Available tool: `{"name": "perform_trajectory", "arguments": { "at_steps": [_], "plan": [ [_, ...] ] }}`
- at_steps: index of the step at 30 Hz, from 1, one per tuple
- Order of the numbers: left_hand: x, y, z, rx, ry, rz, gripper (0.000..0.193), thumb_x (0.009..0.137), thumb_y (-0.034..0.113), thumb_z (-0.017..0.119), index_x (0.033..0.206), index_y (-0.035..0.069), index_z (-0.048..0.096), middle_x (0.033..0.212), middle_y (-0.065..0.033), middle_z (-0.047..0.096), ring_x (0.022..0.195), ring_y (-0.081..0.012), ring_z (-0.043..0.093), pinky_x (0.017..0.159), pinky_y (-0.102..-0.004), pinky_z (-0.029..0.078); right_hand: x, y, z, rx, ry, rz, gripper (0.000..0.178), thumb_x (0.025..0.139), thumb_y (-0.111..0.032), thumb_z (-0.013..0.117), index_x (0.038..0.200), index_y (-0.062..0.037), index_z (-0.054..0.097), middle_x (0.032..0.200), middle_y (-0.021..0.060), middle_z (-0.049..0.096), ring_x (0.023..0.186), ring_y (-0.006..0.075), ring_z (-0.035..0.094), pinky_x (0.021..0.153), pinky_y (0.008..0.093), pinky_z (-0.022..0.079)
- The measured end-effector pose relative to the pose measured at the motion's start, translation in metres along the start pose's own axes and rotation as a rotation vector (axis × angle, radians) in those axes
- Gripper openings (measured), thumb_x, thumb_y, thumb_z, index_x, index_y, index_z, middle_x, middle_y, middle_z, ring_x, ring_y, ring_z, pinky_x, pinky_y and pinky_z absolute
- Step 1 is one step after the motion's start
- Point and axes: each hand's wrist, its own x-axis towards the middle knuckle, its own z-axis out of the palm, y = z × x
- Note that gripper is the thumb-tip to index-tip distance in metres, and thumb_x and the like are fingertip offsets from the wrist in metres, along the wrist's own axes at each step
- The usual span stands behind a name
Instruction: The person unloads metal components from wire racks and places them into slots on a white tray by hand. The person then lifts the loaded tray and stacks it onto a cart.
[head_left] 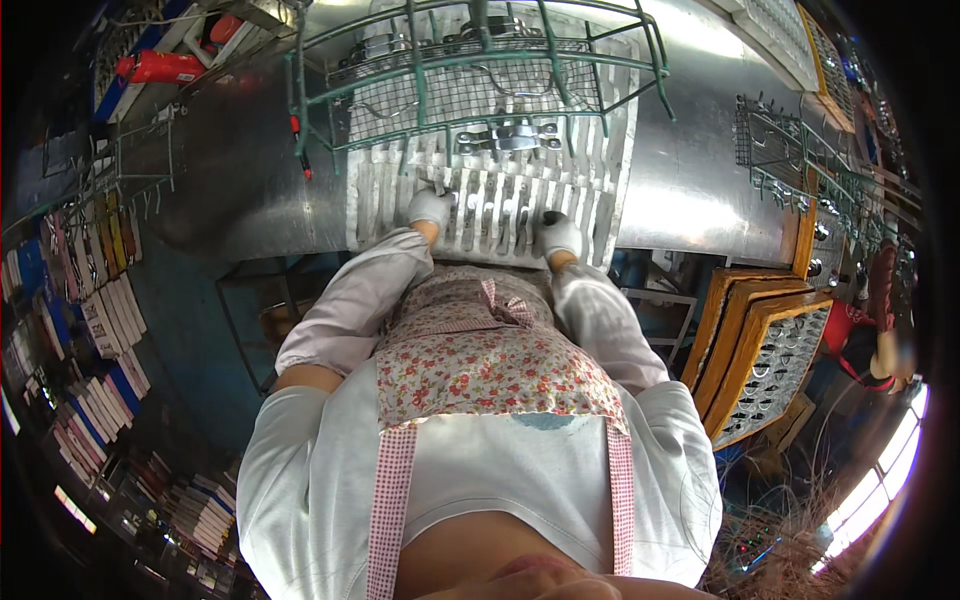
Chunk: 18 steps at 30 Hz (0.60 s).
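Note:
My left hand (430,207), in a white glove, rests with curled fingers over the left part of a white slotted tray (365,205). Whatever its fingers pinch, if anything, is too small to make out. Nearer the tray's right side is my right hand (560,236), gloved in white with dark fingertips and closed like a fist; what it holds is hidden. Between the hands, small shiny metal parts (489,215) sit in the slots. Beyond them a larger shiny metal fitting (512,137) lies across the tray.
A green wire rack (415,85) with a mesh shelf stands over the tray's far half. The tray lies on a metal worktable (690,205). A red-and-black pen-like tool (302,150) is by the rack's left. Wood-framed panels of metal parts (770,375) lean at right. Another wire rack (790,160) stands at far right.

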Motion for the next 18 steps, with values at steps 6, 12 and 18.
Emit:
{"name": "perform_trajectory", "arguments": {
  "at_steps": [6, 12, 18],
  "plan": [
    [0.016, 0.016, 0.03, 0.345, 0.039, 0.042, 0.032, 0.072, 0.034, 0.057, 0.082, 0.005, 0.068, 0.093, -0.0192, 0.063, 0.09, -0.0359, 0.06, 0.074, -0.0431, 0.048, 0.008, -0.026, 0.024, -0.164, -0.039, 0.112, 0.036, 0.068, -0.039, 0.065, 0.094, -0.0146, 0.068, 0.096, 0.0111, 0.065, 0.09, 0.0281, 0.063, 0.077, 0.038, 0.05],
    [0.023, 0.014, 0.012, 0.367, -0.008, 0.05, 0.036, 0.071, 0.034, 0.065, 0.087, 0.003, 0.067, 0.096, -0.0196, 0.063, 0.087, -0.0366, 0.06, 0.076, -0.0412, 0.048, 0.008, -0.039, 0.008, -0.05, -0.074, 0.086, 0.044, 0.068, -0.043, 0.064, 0.096, -0.0095, 0.065, 0.095, 0.0146, 0.065, 0.091, 0.0317, 0.062, 0.077, 0.04, 0.049],
    [-0.03, 0.002, -0.069, -0.91, -0.592, -0.052, 0.026, 0.078, 0.007, 0.066, 0.099, -0.004, 0.055, 0.093, -0.0138, 0.062, 0.086, -0.0255, 0.062, 0.076, -0.0337, 0.051, -0.004, -0.059, 0.016, -0.191, -0.205, -0.039, 0.028, 0.07, -0.028, 0.067, 0.091, -0.01, 0.067, 0.092, 0.0127, 0.065, 0.086, 0.0263, 0.064, 0.072, 0.0368, 0.052]
  ]
}}
